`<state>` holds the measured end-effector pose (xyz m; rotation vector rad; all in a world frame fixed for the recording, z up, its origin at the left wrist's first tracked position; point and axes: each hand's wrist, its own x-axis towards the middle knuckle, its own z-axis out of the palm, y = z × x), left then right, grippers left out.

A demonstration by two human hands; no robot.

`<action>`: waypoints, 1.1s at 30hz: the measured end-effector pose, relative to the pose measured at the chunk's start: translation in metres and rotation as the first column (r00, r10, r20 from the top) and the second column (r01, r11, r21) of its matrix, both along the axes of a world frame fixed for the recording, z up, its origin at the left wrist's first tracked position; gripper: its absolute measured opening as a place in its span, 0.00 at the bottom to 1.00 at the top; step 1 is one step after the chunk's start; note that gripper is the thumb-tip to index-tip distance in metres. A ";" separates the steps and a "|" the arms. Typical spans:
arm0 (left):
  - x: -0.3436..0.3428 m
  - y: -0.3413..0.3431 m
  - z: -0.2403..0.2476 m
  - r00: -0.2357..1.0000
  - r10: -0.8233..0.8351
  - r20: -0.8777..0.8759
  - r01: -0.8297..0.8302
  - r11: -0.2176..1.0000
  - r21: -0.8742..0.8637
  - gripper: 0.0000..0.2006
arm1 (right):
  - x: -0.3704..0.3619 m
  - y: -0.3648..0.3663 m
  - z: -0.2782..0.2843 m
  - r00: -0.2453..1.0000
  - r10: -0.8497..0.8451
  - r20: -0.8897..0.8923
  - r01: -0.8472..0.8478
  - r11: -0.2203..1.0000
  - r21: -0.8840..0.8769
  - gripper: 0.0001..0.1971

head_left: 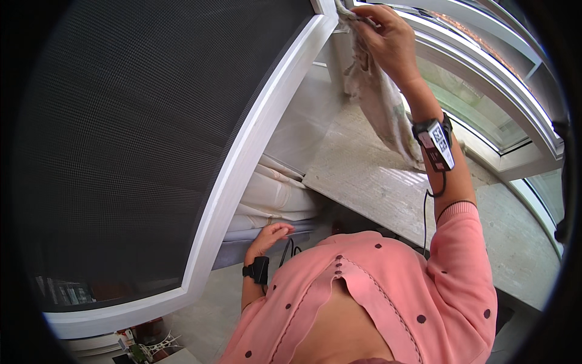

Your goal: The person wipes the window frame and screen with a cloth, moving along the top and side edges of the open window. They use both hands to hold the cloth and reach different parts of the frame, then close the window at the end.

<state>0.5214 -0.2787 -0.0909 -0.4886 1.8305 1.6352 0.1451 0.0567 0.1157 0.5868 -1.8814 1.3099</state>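
Observation:
My right hand point(388, 39) is raised at the top, its fingers closed on a damp-looking, off-white cloth point(382, 103). The hand pinches the upper end beside the top corner of a white-framed screen panel point(251, 136). From there the cloth hangs down in loose folds, its lower end at the pale stone windowsill point(351, 161). Low on the left, my left hand point(271, 236) holds nothing that I can see; its fingers are loosely bent and a little apart. It is nearest to the cream curtain point(273, 191), and whether they touch is unclear.
The screen panel's dark mesh point(151, 121) fills the left side, swung inward. White window frames point(479, 67) with glass curve along the right. A black cable point(425, 212) hangs from the device on my right wrist. Below the panel stands a white rack-like item point(160, 346).

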 end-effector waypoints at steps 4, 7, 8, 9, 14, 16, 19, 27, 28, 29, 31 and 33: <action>0.057 -0.048 0.034 0.999 -0.033 0.043 0.036 0.996 -0.084 0.16 | -0.022 -0.070 -0.004 0.977 -0.147 -0.153 0.148 0.989 0.000 0.04; 0.099 -0.069 0.064 0.992 0.125 -0.030 -0.128 0.986 -0.109 0.17 | -0.003 -0.092 -0.008 0.925 -0.333 -0.185 0.342 0.940 0.018 0.07; 0.109 -0.071 0.073 0.984 0.164 -0.076 -0.169 0.983 -0.070 0.17 | 0.014 -0.095 -0.008 0.954 -0.247 -0.172 0.250 0.968 0.000 0.06; 0.118 -0.073 0.083 0.971 0.217 -0.097 -0.224 0.973 -0.062 0.17 | 0.034 -0.097 -0.006 0.951 -0.196 -0.240 0.209 0.978 0.029 0.08; 0.118 -0.066 0.111 0.895 0.290 -0.338 -0.296 0.955 0.035 0.22 | 0.099 -0.100 -0.008 0.905 0.204 -0.372 -0.122 0.965 0.231 0.13; 0.116 -0.058 0.116 0.842 0.342 -0.418 -0.347 0.935 0.067 0.22 | 0.072 -0.089 -0.007 0.911 0.176 -0.372 -0.084 0.965 0.249 0.13; 0.125 -0.042 0.129 0.702 0.491 -0.516 -0.497 0.857 0.140 0.25 | 0.003 -0.069 -0.008 0.970 -0.126 -0.208 0.164 0.971 0.175 0.06; 0.173 -0.018 0.156 0.327 0.783 -0.529 -0.860 0.479 0.177 0.29 | -0.019 -0.060 0.002 0.994 -0.066 -0.086 0.064 0.998 -0.019 0.05; 0.178 -0.017 0.154 0.270 0.799 -0.537 -0.864 0.447 0.230 0.29 | -0.012 -0.068 0.001 0.991 -0.067 -0.112 0.061 0.997 -0.055 0.04; 0.182 -0.016 0.156 0.225 0.807 -0.546 -0.843 0.442 0.307 0.21 | -0.006 -0.069 0.004 0.991 -0.061 -0.118 0.062 0.998 0.001 0.03; 0.192 -0.016 0.158 0.159 0.792 -0.589 -0.827 0.433 0.359 0.21 | 0.014 -0.078 0.001 0.990 0.022 -0.141 -0.013 0.998 0.064 0.04; 0.200 -0.018 0.162 0.043 0.813 -0.580 -0.825 0.357 0.439 0.21 | 0.038 -0.077 0.003 0.976 0.086 -0.201 -0.061 0.990 0.127 0.04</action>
